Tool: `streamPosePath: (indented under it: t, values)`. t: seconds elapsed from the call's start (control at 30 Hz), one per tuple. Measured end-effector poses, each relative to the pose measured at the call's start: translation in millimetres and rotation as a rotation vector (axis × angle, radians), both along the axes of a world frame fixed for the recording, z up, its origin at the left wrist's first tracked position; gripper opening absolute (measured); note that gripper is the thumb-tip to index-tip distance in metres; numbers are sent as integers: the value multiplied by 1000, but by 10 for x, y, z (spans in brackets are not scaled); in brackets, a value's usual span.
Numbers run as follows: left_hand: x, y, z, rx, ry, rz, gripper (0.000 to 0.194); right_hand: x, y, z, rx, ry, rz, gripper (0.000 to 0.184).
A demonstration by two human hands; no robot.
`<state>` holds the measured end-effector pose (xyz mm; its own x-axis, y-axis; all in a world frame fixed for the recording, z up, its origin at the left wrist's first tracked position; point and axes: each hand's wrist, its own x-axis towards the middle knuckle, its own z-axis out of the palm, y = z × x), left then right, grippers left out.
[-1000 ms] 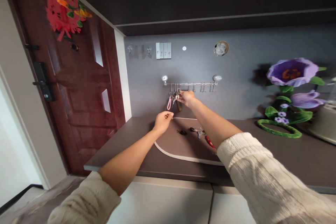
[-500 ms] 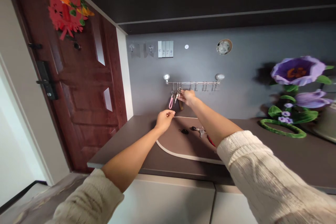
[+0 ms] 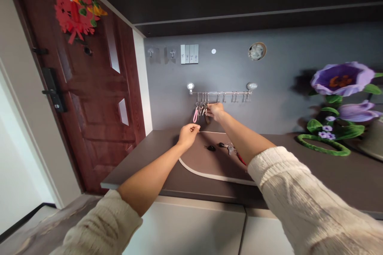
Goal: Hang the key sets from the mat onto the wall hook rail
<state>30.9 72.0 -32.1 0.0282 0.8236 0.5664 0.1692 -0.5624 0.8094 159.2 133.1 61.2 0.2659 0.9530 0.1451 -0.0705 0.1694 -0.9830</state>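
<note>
Our right hand [image 3: 215, 110] pinched the key bunch [image 3: 201, 110] at the hook rail [image 3: 220, 93]; left hand [image 3: 188, 134] hovered below, fingers curled closed on nothing.

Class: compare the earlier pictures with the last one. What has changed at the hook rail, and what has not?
Little has changed. The right hand stays at the key bunch under the hook rail; the left hand stays pinched shut just below. The keys on the mat have not moved.

Both arms outstretched; right hand [image 3: 216, 110] raised, left hand [image 3: 188, 134] seemingly pinched.
</note>
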Motion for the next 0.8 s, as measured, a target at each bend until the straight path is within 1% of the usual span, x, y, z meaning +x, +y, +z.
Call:
streamPosePath:
  t: [0.23, 0.43, 0.57, 0.7, 0.8]
  values:
    - [-14, 12, -26, -13, 34, -6, 23, 30, -23, -56, 29, -52, 30, 16]
    - [-38, -37, -23, -45, 158, -21, 22, 113, -142, -114, 54, -118, 53, 17]
    - [-35, -99, -5, 14, 349, -54, 21, 234, -287, -201, 96, -182, 90, 13]
    - [5, -156, 21, 163, 616, -109, 20, 354, -507, -335, 121, -229, 156, 11]
    - [46, -155, 30, 259, 765, -157, 21, 444, -682, -450, 146, -312, 173, 7]
